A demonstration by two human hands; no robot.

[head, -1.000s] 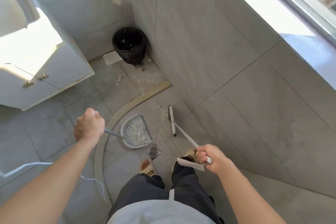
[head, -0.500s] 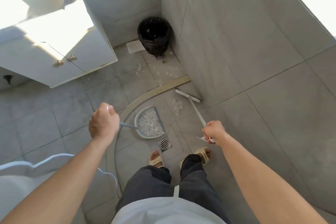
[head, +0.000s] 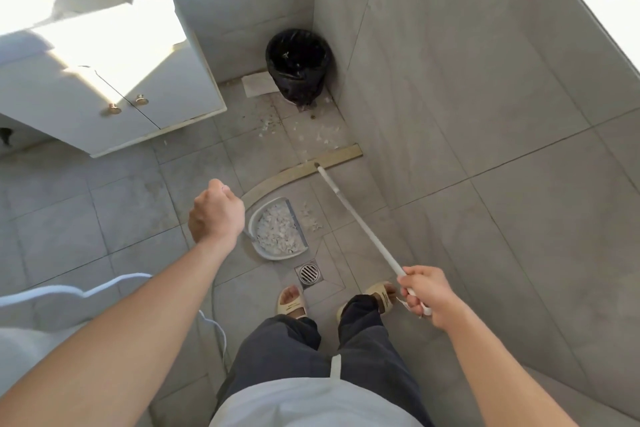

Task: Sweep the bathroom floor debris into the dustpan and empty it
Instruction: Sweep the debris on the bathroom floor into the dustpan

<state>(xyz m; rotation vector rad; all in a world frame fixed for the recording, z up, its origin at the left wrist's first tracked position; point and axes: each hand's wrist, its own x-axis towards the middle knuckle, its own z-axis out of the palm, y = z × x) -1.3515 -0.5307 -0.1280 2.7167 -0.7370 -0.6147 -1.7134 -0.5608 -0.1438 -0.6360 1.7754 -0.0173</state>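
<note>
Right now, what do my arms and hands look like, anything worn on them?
Both forearms are bare up to the frame's edge: no sleeves, watch, bracelet or gloves in view. The left hand and right hand show no rings that can be made out. Lower down you wear a pale top, dark grey trousers and beige open-toed sandals.

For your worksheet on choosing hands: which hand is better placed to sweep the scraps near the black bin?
Right hand: it grips the long white broom, whose head reaches toward them. Left hand holds the grey plastic dustpan.
</note>
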